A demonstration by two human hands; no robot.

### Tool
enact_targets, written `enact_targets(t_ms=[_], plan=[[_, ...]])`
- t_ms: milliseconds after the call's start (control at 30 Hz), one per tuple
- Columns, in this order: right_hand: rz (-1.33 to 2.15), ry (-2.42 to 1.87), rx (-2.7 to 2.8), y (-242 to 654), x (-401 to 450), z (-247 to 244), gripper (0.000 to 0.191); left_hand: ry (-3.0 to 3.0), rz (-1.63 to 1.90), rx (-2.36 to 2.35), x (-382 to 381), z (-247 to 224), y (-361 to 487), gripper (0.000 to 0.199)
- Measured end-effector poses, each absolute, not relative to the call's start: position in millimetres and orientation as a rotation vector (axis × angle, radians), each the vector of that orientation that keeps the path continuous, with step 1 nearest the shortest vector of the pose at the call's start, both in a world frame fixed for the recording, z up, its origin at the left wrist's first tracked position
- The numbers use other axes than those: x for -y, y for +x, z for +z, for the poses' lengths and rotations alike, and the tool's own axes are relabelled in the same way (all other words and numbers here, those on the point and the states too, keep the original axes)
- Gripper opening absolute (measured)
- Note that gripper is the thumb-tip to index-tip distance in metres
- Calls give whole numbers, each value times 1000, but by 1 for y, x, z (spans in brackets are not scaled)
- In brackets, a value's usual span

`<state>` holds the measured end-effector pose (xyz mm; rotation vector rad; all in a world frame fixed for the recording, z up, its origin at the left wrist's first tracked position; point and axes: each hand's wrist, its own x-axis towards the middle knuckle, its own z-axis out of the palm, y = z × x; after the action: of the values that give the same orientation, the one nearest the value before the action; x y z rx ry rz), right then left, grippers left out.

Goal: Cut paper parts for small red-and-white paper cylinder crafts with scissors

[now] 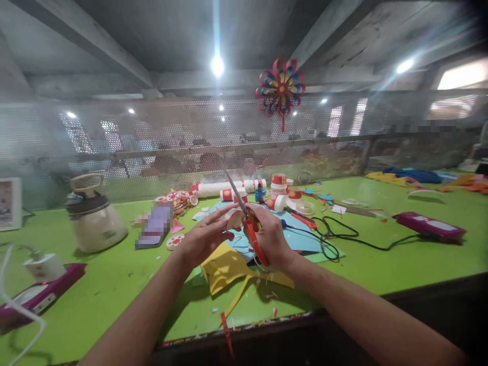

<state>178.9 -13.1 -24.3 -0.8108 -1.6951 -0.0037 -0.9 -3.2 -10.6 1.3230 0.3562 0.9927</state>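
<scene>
My left hand (208, 236) is closed around a small white paper cup piece (234, 219) with red on it. My right hand (271, 234) grips a pair of scissors (255, 244) by the red-orange handles. The long metal blades point up and away, right beside the cup piece; whether they touch it I cannot tell. Under my hands lie a crumpled yellow sheet (224, 268) and light blue sheets (305, 239). A narrow red strip (226, 333) hangs over the front edge of the table.
Paper cups (278, 189) and a long white stack of cups (221, 189) stand behind. An orange tool (303, 219) has a black cord looping right to a purple power strip (429, 227). Left are a phone (155, 225), a kettle (95, 223) and another power strip (46, 295).
</scene>
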Motion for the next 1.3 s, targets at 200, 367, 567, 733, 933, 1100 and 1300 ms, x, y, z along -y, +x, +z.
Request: enact_targets(t_ms=[200, 367, 567, 733, 933, 1100, 1300], plan=[[184, -968, 1736, 189, 23, -12, 27, 1247, 1191, -372, -9, -7, -19, 35], [411, -1017, 1991, 200, 46, -11, 15, 1176, 1255, -327, -19, -8, -29, 33], [517, -1102, 2149, 196, 74, -18, 22, 1135, 1257, -251, -18, -8, -28, 36], [348, -1257, 2177, 189, 78, -16, 23, 1147, 1267, -211, -19, -8, -29, 34], [195, -1324, 2188, 182, 70, -30, 21, 1136, 1295, -234, -19, -7, -31, 33], [150, -1286, 2138, 182, 70, -36, 20, 1198, 1312, -238, -19, -8, -29, 34], [181, -1270, 2106, 184, 69, -33, 18, 1304, 1299, -234, -19, -9, -25, 33]])
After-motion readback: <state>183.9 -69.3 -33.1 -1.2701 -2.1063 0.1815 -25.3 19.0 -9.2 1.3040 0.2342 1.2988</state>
